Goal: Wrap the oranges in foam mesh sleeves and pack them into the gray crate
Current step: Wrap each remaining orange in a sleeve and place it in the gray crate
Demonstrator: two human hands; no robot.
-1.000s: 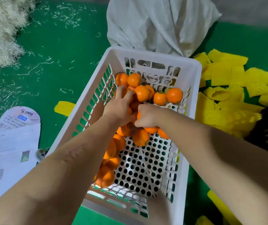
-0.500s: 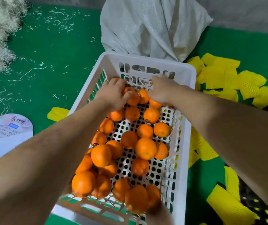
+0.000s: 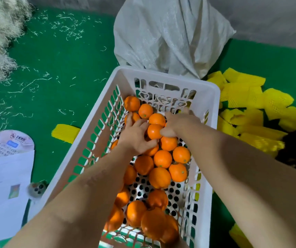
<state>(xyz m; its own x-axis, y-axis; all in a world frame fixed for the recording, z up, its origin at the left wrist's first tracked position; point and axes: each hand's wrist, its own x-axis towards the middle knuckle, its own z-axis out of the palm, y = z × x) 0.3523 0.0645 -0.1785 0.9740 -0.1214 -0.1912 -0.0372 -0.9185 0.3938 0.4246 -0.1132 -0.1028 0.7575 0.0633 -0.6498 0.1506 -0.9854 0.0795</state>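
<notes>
I count about twenty oranges (image 3: 162, 158) in one white crate (image 3: 213, 108). Both hands have come nearer from its far wall. My left hand (image 3: 136, 136) lies spread over fruit; my right hand (image 3: 176, 125) curls on one orange (image 3: 154, 131). Yellow sleeves (image 3: 251, 106) lie right of the crate, uncountable. My arms hide more fruit.

Both hands among oranges (image 3: 162, 158) in white perforated crate (image 3: 213, 97); left hand (image 3: 136, 136) and right hand (image 3: 177, 122) touch one orange (image 3: 154, 131); yellow foam sleeves (image 3: 247, 97) piled right of crate, white sack (image 3: 165, 33) behind
</notes>
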